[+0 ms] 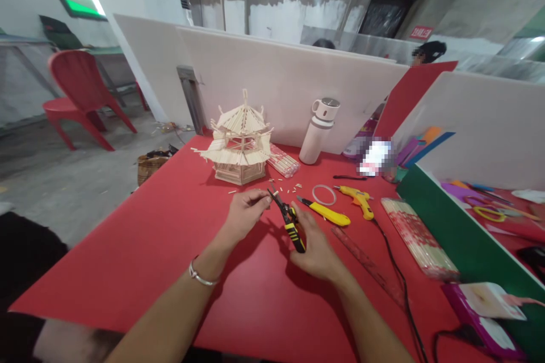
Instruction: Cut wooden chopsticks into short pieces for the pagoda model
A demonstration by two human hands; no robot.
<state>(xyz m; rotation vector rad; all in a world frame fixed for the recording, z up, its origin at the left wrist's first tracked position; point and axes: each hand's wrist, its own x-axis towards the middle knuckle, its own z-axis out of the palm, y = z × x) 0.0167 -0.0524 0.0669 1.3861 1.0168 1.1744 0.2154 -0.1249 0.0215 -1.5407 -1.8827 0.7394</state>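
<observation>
My right hand [317, 244] is wrapped round the handles of black-and-yellow cutters [293, 232], whose narrow blades point up and left. Across from it, my left hand [247, 212] is closed in a pinch at the blades. A thin wooden stick seems to be between its fingertips, mostly hidden, with a pale end [276, 193] showing by the blades. Behind my hands stands a pavilion model [242, 147] built of pale sticks, with two roof tiers. Several short cut stick pieces [293, 188] lie scattered on the red tabletop [140, 244] beyond the cutters.
To the right lie a yellow utility knife [327, 214], a tape ring [324, 195], a yellow glue gun [357, 199] with a black cord, a ruler [366, 264] and a stick pack [419, 235]. A bottle [315, 133] stands before the white partition [255, 62]. Other people sit beyond.
</observation>
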